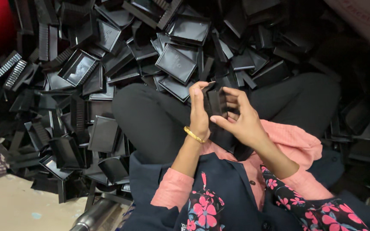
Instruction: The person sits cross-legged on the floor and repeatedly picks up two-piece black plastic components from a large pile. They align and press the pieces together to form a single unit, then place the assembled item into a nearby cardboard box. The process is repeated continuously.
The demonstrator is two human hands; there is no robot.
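The black plastic tray point(217, 102), glossy and shallow-walled, stands upright, clamped between left hand point(199, 113) and right hand point(241, 120).

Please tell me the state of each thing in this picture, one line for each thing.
Left hand: closed around the stack of black trays.
Right hand: gripping the same stack from the other side.
Stack of black trays: nested together, held above the lap.
Pile of black trays: loose and jumbled, some face up, some on edge.
Bangle: worn on the left wrist.
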